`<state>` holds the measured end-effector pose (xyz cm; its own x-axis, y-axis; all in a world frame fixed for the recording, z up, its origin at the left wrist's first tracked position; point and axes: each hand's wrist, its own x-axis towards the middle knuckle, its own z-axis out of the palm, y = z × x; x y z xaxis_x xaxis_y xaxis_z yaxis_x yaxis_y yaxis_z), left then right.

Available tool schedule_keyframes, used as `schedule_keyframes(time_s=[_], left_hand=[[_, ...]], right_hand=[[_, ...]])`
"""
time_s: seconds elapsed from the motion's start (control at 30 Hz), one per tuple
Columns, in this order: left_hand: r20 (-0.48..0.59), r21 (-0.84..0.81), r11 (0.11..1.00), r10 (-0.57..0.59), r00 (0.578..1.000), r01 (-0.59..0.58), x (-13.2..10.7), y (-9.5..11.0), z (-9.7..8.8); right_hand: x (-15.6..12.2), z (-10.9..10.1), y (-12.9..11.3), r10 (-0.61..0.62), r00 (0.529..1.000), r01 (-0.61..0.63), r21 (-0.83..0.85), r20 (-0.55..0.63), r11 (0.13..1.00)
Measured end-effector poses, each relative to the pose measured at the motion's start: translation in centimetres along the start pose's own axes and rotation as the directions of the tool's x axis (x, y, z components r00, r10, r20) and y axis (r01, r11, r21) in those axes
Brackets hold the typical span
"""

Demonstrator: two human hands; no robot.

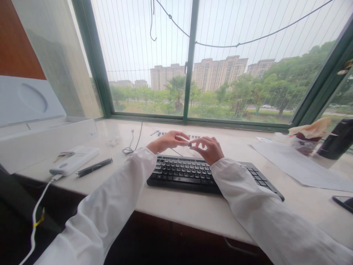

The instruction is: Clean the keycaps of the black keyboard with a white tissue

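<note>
Above the back edge of a black keyboard (182, 173), my two hands meet at the fingertips around a small black keycap (190, 144). My left hand (169, 141) reaches in from the left, its fingers closed on the keycap's near side. From the right, my right hand (209, 149) pinches the same piece between thumb and forefinger. Behind the hands, several small dark keycaps (195, 136) lie in a row on the white tabletop, partly hidden by the fingers. My right sleeve covers part of the keyboard's right half.
To the left lie a black pen (94, 168), a white power bank (74, 161) with a cable, and an open white box (46, 136). A thin cable (129, 149) coils behind my left wrist. Paper sheets (300, 165), a dark bottle (338, 139) and a phone (344, 201) are at right.
</note>
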<state>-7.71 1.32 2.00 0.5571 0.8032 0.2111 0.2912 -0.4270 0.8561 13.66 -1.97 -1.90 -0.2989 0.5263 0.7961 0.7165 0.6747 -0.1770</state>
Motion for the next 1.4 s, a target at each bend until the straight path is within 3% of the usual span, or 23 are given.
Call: schedule_keyframes(time_s=[0.2, 0.37, 0.67, 0.9, 1.07, 1.27, 1.4], left_hand=[[0.006, 0.016, 1.000, 0.019, 1.000, -0.019, -0.1, 0.2, -0.2], [0.020, 0.086, 0.987, 0.133, 0.991, -0.134, -0.3, 0.4, 0.0], [-0.019, 0.172, 0.979, 0.113, 0.993, -0.108, -0.4, 0.5, 0.7], [-0.046, 0.243, 0.930, 0.295, 0.954, -0.276, 0.1, -0.1, 0.8], [-0.066, 0.305, 0.897, 0.356, 0.932, -0.321, 0.1, -0.3, 0.9], [-0.162, 0.449, 0.819, 0.468, 0.869, -0.358, -0.2, -0.1, 1.2], [-0.154, 0.486, 0.802, 0.469, 0.870, -0.346, -0.2, -0.2, 1.3]], right_hand=[[0.0, 0.0, -0.1, 0.003, 1.000, -0.004, -0.035, -0.028, 0.999], [0.0, 0.0, -0.1, 0.001, 1.000, -0.002, -0.059, -0.020, 0.998], [-0.1, 0.0, -0.1, 0.003, 0.999, -0.007, -0.102, -0.039, 0.995], [-0.2, 0.2, -0.2, 0.043, 0.998, -0.049, -0.116, -0.056, 0.992], [-0.2, 0.3, 0.1, 0.077, 0.996, -0.080, -0.079, -0.048, 0.994], [-0.1, 0.3, 0.3, 0.116, 0.991, -0.120, -0.061, -0.063, 0.991], [-0.1, 0.3, 0.2, 0.103, 0.993, -0.107, -0.083, -0.052, 0.991]])
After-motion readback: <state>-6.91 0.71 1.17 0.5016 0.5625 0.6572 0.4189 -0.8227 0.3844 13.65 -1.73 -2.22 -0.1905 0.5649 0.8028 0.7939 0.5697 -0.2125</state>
